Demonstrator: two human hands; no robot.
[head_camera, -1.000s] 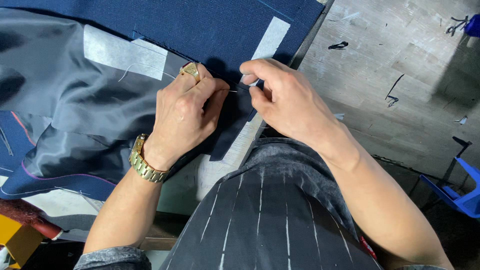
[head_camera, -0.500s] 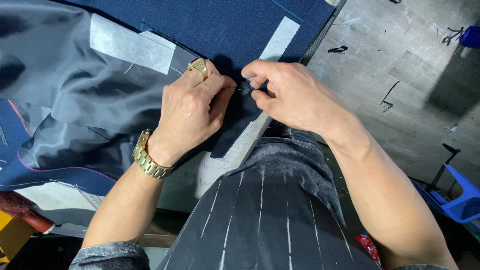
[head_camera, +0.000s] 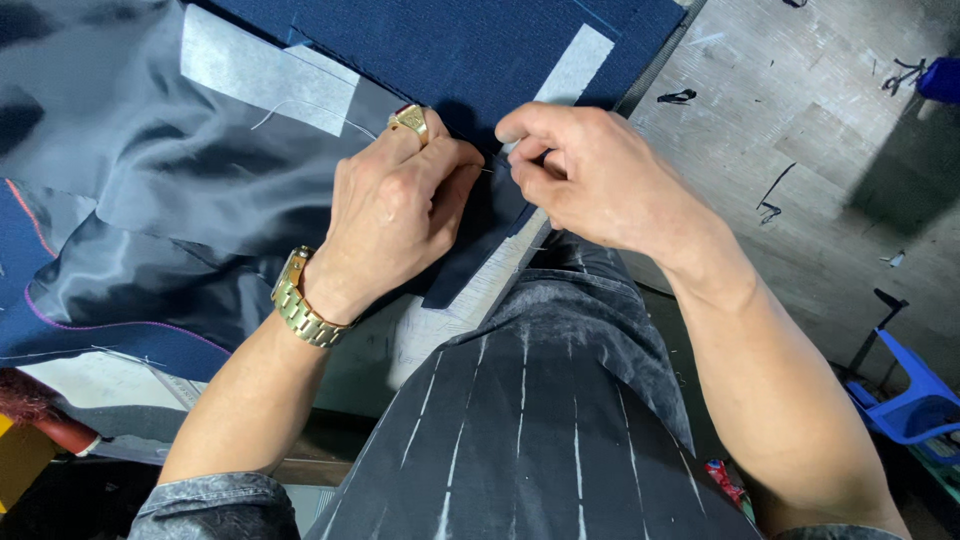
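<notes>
Glossy grey lining (head_camera: 150, 200) is spread at left, creased, with a matte white interfacing strip (head_camera: 265, 70) on it. Left hand (head_camera: 395, 215), fingers curled shut, is pressed on the navy woven fabric (head_camera: 470, 50); gold ring and watch worn. Right hand (head_camera: 590, 175) is pinched tight on a thin needle (head_camera: 487, 170), just beside the left fingertips. Table edge runs diagonally at right; open concrete floor (head_camera: 800, 150) beyond.

Gold watch (head_camera: 302, 305), gold ring (head_camera: 410, 120), rolled grey sleeves (head_camera: 215, 497)

Two hands (head_camera: 400, 215), two white patches (head_camera: 265, 68), one watch (head_camera: 300, 305) (gold), one ring (head_camera: 410, 120).
</notes>
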